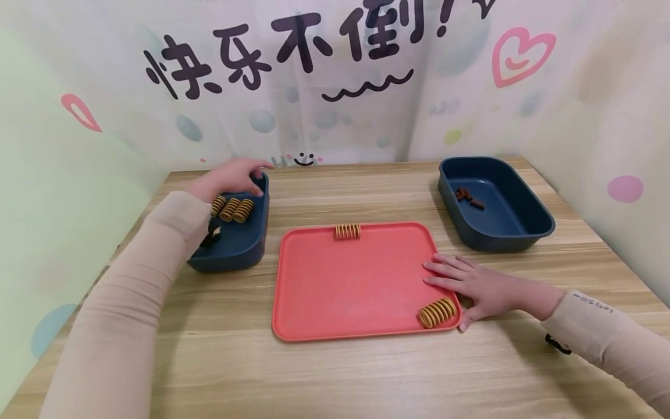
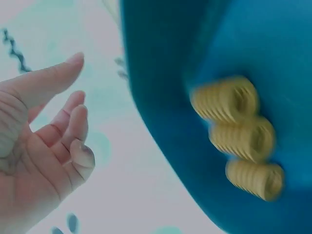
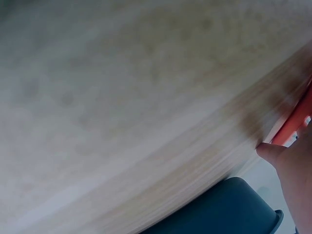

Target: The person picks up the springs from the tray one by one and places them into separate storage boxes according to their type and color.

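Note:
My left hand hovers over the left blue bin, its fingers loosely bent with nothing between them. Inside that bin, yellow coil springs lie side by side; the left wrist view shows three springs, blurred, beside the hand. My right hand rests with spread fingers on the right edge of the red tray. One yellow spring lies in the tray's near right corner, close to the right thumb. Another yellow spring sits along the tray's far edge.
A second blue bin stands at the back right, with several small dark brown springs inside. A printed curtain hangs behind the wooden table. Some black item shows by the left sleeve.

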The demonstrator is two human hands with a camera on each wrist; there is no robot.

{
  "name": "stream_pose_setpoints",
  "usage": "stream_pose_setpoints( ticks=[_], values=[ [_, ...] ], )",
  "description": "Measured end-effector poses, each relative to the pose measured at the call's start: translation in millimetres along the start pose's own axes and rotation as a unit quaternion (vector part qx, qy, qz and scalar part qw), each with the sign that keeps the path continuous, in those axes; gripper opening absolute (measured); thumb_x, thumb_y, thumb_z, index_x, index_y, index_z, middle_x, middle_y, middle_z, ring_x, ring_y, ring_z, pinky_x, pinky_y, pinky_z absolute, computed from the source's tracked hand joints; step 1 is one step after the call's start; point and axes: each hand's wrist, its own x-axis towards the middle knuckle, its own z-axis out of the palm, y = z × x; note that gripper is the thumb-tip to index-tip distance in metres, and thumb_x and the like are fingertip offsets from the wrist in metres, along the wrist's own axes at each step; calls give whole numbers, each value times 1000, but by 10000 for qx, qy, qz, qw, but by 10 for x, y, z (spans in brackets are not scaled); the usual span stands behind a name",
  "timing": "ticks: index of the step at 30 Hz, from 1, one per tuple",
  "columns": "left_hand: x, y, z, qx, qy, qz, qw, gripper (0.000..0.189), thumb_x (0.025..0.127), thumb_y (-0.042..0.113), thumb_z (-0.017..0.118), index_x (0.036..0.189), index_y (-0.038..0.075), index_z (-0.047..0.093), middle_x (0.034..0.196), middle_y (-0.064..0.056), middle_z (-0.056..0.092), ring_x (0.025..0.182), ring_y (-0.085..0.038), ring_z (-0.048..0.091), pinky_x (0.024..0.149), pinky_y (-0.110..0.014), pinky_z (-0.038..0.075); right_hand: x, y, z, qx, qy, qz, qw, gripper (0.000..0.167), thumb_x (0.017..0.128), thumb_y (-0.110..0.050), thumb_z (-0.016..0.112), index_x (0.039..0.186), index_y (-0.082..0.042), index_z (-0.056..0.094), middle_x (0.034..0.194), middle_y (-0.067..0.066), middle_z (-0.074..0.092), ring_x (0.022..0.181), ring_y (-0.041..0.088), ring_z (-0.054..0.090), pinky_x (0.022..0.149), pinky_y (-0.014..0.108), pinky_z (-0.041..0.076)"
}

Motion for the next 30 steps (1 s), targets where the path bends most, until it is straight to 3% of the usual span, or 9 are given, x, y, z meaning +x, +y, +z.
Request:
stream_pose_setpoints(
  ticks=[5, 9, 13, 18, 21, 25, 30],
  values=[
    [100, 408, 115, -55, -126, 751, 9971, 60, 82, 9, 68, 136, 8, 42, 113, -18, 55, 86, -28, 56, 79, -41, 47, 0, 9, 7, -50, -9, -3, 10000, 92, 72, -67, 57, 142, -12, 33, 148, 13, 25, 138, 29, 9, 107, 20, -15],
    [153, 705, 255, -204, -487, 1265, 9906, 58, 83, 7, 66, 136, 11, 43, 112, -16, 55, 80, -26, 54, 75, -37, 47, 1, 10, 6, -17, -24, 25, 10000, 92, 72, -66, 57, 142, -12, 33, 148, 13, 24, 137, 30, 9, 107, 19, -15],
    [228, 904, 430, 78, -801, 1657, 9829, 56, 85, 6, 63, 136, 12, 43, 112, -16, 54, 82, -26, 51, 74, -36, 44, -3, 16, 5, 31, -48, 65, 10000, 92, 72, -66, 58, 142, -13, 33, 149, 12, 24, 137, 29, 9, 106, 18, -15],
    [311, 1025, 665, 698, -1059, 1754, 9763, 56, 87, 4, 59, 138, 18, 42, 116, -12, 53, 100, -23, 50, 80, -33, 45, -9, 29, 19, -67, -48, 56, 10000, 92, 72, -67, 58, 143, -14, 32, 149, 11, 24, 137, 30, 10, 107, 19, -15],
    [342, 1065, 783, 844, -1100, 1682, 9760, 59, 87, 4, 58, 140, 23, 39, 121, -8, 51, 106, -20, 51, 84, -32, 45, -9, 29, 18, -61, -62, 88, 9999, 93, 71, -67, 58, 143, -14, 32, 149, 11, 24, 136, 31, 11, 107, 19, -15],
    [366, 1104, 875, 1051, -1108, 1746, 9727, 63, 87, 6, 60, 142, 26, 35, 137, -7, 44, 123, -24, 43, 97, -36, 41, -5, 19, 6, 22, -128, 156, 9998, 93, 70, -67, 59, 143, -15, 32, 149, 11, 24, 135, 32, 12, 106, 18, -16],
    [391, 1134, 925, 1198, -1038, 1923, 9685, 64, 86, 6, 63, 141, 23, 36, 134, -10, 45, 115, -25, 47, 95, -37, 41, -4, 14, 3, 35, -203, 207, 9996, 94, 70, -68, 58, 143, -15, 32, 149, 11, 23, 135, 32, 12, 106, 18, -16]
  ],
)
